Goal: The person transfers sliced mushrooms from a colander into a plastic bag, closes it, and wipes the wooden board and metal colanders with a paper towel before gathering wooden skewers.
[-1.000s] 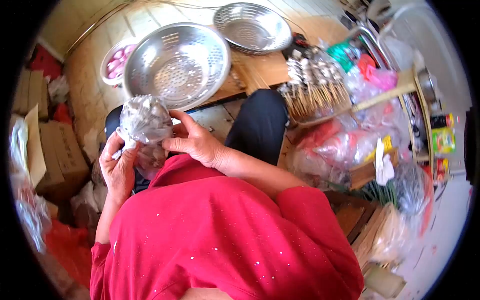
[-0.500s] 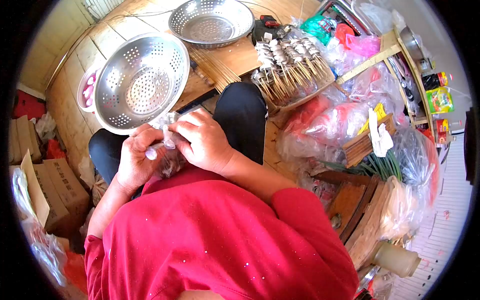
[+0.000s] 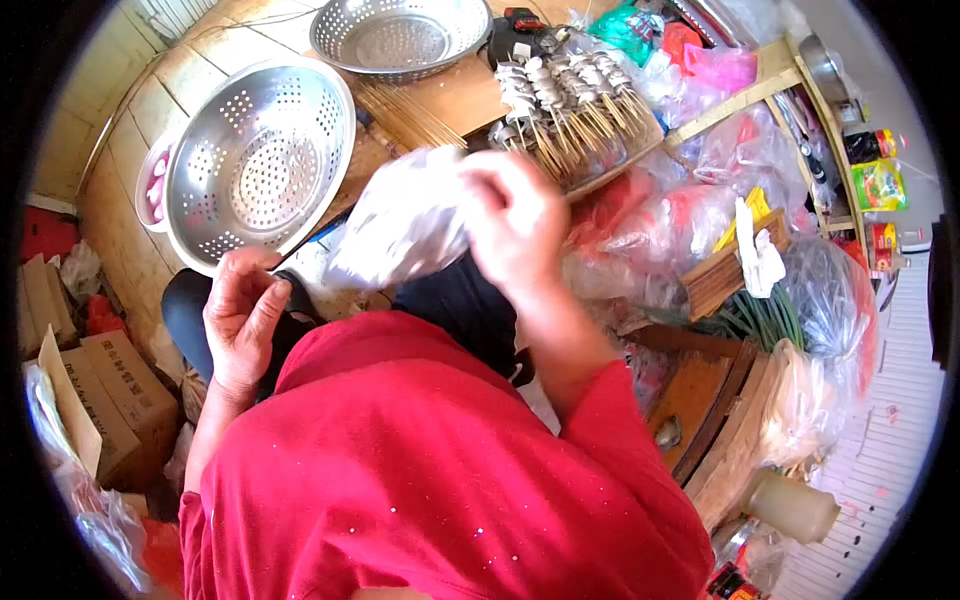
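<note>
My right hand grips the top of a clear plastic bag. The bag hangs over my lap, blurred by motion, and its greyish contents cannot be made out. To the left, my left hand is held above my knee, just below the rim of a large steel colander. Its fingers are loosely curled with the thumb apart, and I see nothing in them. Behind the bag lie thin bamboo sticks on a board. Skewers threaded with grey-white pieces are stacked on a tray beyond my right hand.
A second steel colander stands at the back. A pink-and-white bowl is beside the large one. Plastic bags and a wooden crate crowd the right. Cardboard boxes stand at the left.
Both hands were together at the bag's neck above my lap. Now they are apart: my right hand has swung the bag up and rightward, and my left has let go and moved left.
</note>
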Demonstrator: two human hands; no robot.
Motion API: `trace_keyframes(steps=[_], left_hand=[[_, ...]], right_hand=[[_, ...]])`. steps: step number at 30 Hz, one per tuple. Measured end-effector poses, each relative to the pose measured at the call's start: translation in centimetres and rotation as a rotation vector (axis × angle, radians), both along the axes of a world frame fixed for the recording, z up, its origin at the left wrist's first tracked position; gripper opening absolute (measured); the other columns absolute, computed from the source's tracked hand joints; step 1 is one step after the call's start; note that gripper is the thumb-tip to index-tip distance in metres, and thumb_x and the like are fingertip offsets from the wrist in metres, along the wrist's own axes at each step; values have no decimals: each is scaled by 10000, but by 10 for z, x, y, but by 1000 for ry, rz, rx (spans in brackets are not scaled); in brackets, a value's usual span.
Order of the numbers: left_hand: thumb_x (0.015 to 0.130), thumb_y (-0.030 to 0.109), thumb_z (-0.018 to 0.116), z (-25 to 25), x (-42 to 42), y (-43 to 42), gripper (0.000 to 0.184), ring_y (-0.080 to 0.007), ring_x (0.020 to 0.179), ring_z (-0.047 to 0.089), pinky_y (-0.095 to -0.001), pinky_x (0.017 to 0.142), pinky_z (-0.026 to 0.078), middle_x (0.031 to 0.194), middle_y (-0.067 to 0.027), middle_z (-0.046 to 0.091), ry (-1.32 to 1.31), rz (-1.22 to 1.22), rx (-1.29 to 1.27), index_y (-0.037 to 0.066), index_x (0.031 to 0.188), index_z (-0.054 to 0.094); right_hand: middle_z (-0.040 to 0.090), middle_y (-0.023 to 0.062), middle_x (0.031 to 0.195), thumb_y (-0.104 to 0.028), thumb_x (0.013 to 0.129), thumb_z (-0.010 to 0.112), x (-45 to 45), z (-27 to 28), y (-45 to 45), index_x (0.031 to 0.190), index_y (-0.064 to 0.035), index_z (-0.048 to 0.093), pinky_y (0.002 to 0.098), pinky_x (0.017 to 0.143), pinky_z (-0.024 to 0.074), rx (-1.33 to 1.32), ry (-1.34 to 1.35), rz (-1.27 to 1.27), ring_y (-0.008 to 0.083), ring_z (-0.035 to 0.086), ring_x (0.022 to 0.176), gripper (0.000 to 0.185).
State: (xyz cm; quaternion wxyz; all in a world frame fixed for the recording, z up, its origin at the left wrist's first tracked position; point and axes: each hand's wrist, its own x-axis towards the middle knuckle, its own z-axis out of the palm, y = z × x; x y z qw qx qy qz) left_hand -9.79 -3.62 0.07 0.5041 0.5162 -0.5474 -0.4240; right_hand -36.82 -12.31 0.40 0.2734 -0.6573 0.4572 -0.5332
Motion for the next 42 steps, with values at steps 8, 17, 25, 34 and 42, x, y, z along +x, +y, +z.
trace_keyframes(steps=[8,17,25,34,42], left_hand=[[827,-51,568,-47,21,48,186,-30,707,467,-161,666,400,926,7,576,140,49,399,21,997,556],[834,-1,577,-87,40,69,125,-49,688,514,-181,619,417,841,5,592,120,124,596,14,956,596],[828,10,590,-82,33,58,136,-71,763,538,-192,686,435,867,-9,594,88,60,656,14,964,587],[825,-1,592,-86,34,62,139,-72,780,542,-199,707,444,870,-13,597,102,83,673,16,963,590],[826,-4,591,-88,34,63,136,-80,777,545,-205,712,448,866,-15,596,96,90,674,11,961,589]], right_hand=[[625,8,816,-2,797,636,-127,-31,-44,873,-8,618,213,706,452,46,-95,-353,76,560,752,79],[633,56,834,-5,757,651,-217,-132,-32,889,25,631,236,673,468,360,-327,-702,122,581,739,136],[625,106,864,28,749,645,-245,-169,-42,907,50,604,277,684,492,414,-544,-887,175,601,749,165],[633,89,826,-22,759,663,-242,-199,-97,932,24,625,301,669,484,437,-525,-875,183,587,724,182],[638,59,905,-67,780,652,-230,-230,-87,984,23,641,258,739,461,582,-391,-719,142,579,800,223]])
